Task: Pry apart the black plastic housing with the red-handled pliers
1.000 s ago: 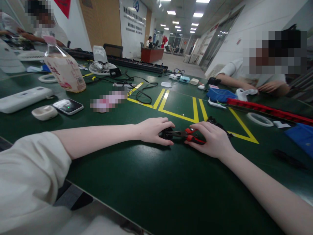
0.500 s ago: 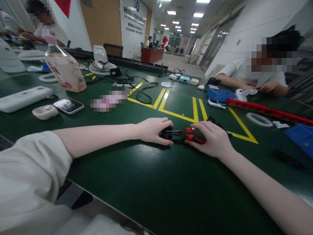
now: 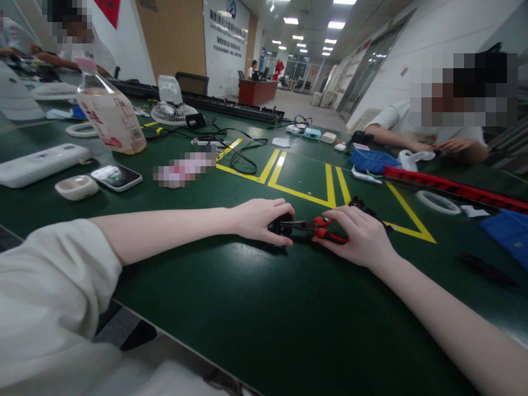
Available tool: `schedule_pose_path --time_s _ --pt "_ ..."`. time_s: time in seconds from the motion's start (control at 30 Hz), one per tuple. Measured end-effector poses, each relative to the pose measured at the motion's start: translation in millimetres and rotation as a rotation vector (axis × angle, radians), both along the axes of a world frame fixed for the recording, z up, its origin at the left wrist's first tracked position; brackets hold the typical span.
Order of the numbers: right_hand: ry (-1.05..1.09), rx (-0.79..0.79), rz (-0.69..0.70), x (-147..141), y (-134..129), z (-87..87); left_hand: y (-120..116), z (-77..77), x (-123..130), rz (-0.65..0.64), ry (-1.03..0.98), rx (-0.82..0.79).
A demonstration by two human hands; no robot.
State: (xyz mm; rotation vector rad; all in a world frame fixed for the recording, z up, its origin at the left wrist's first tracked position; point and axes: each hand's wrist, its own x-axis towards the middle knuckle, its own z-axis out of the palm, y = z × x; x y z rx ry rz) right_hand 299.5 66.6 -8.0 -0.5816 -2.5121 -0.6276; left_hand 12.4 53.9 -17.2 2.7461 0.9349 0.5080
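My left hand [image 3: 264, 221] is closed around a small black part [image 3: 281, 225], which it steadies just above or on the green tabletop [image 3: 256, 308]. Its kind is hard to make out, since my fingers cover much of it. My right hand [image 3: 361, 234] grips long-nose pliers [image 3: 325, 228] by their red and black handles. The jaws of the pliers point left and reach the black part between my left thumb and fingers. Behind my right hand lie dark pieces [image 3: 363, 206], partly hidden by it.
Yellow tape [image 3: 303, 195] marks the table ahead. On the left stand a drink bottle [image 3: 109, 118], a white device [image 3: 45, 164] and a square gadget [image 3: 116, 177]. To the right are a blue bin [image 3: 373, 160], a red strip [image 3: 454, 187] and a white ring [image 3: 438, 202]. A co-worker [image 3: 445, 126] sits opposite.
Both hands keep almost the same place and hold, with the pliers still at the black part. The view has shifted very slightly. The co-worker's hands at the right have moved a little.
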Motion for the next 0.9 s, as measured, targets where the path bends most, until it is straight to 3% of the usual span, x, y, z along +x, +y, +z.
schedule_pose_path --time_s 0.9 --pt "0.015 -0.127 -0.060 -0.3 0.1 0.6 -1.5 0.2 1.2 0.037 0.017 0.011"
